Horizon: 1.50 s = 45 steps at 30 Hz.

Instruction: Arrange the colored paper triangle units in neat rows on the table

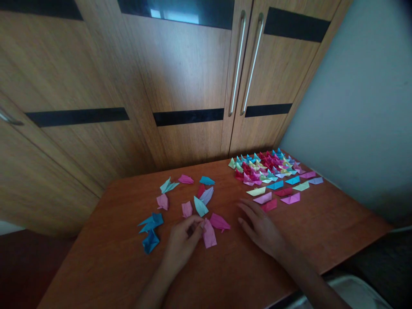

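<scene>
My left hand (184, 238) is closed in a pinch at the upper edge of a pink folded paper (210, 235), which hangs or lies just right of the thumb. A magenta folded paper (220, 222) lies beside it. My right hand (260, 227) is open over the table, fingers stretched toward the small paper boats, with nothing in it. The nearest of these is a red paper boat (269, 205). Just beyond my left hand are a pale green folded paper (201, 207) and a smaller pink one (187, 209).
Blue folded papers (150, 241) lie left of my left hand. Many colourful paper boats (267, 166) stand in rows at the table's back right corner. The wooden table (112, 266) meets a cabinet (189, 64) behind and a grey wall (360, 120) at right.
</scene>
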{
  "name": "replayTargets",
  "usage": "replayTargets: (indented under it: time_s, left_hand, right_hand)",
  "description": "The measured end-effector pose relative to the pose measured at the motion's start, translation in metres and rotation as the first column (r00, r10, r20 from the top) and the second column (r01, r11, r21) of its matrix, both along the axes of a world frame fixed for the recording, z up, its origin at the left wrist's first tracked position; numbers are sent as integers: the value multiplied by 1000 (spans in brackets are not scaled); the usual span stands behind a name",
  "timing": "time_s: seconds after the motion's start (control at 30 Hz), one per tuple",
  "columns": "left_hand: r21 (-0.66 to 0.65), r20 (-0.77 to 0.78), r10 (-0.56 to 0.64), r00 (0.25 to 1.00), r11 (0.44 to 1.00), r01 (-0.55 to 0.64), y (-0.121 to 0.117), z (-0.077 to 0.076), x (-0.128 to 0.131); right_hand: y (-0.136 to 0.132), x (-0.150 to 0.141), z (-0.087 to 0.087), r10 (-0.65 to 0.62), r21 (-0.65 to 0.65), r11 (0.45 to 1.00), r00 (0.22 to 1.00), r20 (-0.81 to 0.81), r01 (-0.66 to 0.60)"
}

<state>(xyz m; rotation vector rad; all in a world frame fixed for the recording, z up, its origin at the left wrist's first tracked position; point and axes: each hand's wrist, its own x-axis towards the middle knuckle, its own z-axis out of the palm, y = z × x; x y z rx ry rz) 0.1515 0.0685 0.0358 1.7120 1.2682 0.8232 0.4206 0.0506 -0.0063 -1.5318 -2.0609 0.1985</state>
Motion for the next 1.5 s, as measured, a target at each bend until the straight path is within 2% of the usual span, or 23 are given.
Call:
replayTargets:
  time_s: [0.1,0.2,0.33,0.43,0.63,0.73,0.9,1.03,1.17,1.27,1.4,1.5]
  left_hand:
    - [25,-24,20,999,1000,-20,-2,-2,-6]
    - [48,-69,41,997,998,-37,-5,-3,-14]
    - [65,-102,73,992,996,-67,-10,-5,-22]
    - [71,-114,78,990,995,-71,-12,-6,-24]
    - [90,-166,40,985,996,-25,-14,-7,-18]
    - [127,-216,24,976,992,4,-16,-9,-15]
    - [173,-277,35,960,985,14,-18,-11,-14]
    - [215,-337,25,941,975,51,-22,-14,-9]
    - [271,-473,23,881,955,120,-28,-19,0]
    - [300,-540,30,841,941,159,-28,-20,2]
    - [328,-578,71,813,932,152,-26,-20,-2]
    - [393,-614,131,779,906,157,-26,-22,-9]
  right_hand:
    - [16,-37,0,69,-40,997,992,-101,-73]
    - [37,-66,-6,68,-4,998,981,-183,-70]
    - [61,-93,-15,80,18,997,969,-233,-78]
    - [66,-104,-17,104,31,995,960,-262,-99]
    - [61,-102,-15,209,39,976,883,-421,-212]
    - [58,-99,-11,210,29,974,853,-477,-224]
    - [55,-99,-3,209,-19,968,848,-487,-250]
    - [55,-99,-3,194,-28,970,835,-515,-242]
    - [56,-99,-6,167,-44,974,832,-529,-224]
    - [56,-99,-5,193,-36,969,845,-499,-243]
    - [55,-100,-2,225,-17,964,846,-483,-266]
    - [56,-100,-2,211,-7,969,843,-495,-247]
